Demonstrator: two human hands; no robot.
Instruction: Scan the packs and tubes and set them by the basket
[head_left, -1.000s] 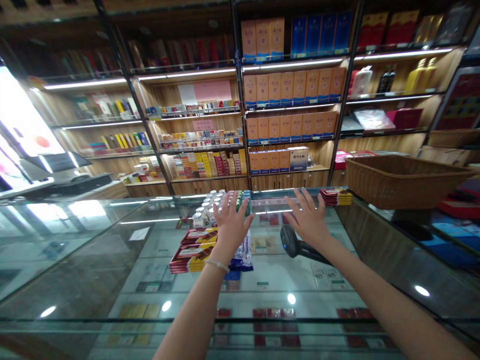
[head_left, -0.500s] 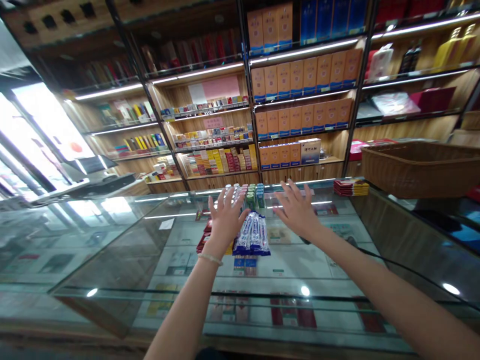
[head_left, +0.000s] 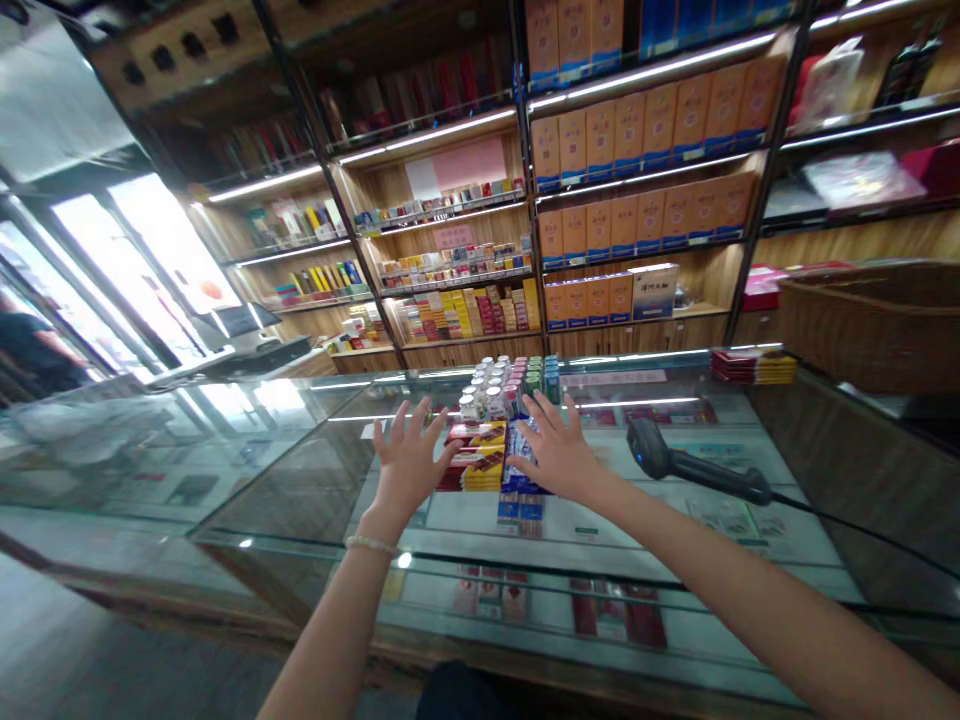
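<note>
My left hand (head_left: pixel 409 462) is open, fingers spread, just left of the red and yellow chocolate packs (head_left: pixel 482 460) on the glass counter. Over the blue and silver wrapped sticks (head_left: pixel 519 452) is my right hand (head_left: pixel 556 452), open with fingers apart and covering much of them. Whether it touches the wrappers I cannot tell. Behind the packs stand rows of small bottles (head_left: pixel 495 385) with white lids, beside pink, green and blue ones. A black barcode scanner (head_left: pixel 701 468) lies on the glass to the right of my right hand.
A brown wicker basket (head_left: pixel 862 335) sits at the right end, near a stack of red and yellow packs (head_left: pixel 752 366). The scanner's cable (head_left: pixel 847 522) runs off right. Shelves of boxes (head_left: pixel 645 225) line the back wall. A person (head_left: pixel 34 345) stands blurred at far left.
The view has swung left. Both hands have shifted left relative to the goods: the left uncovers the chocolate packs, the right moves over the blue wrapped sticks. The scanner now shows fully.
</note>
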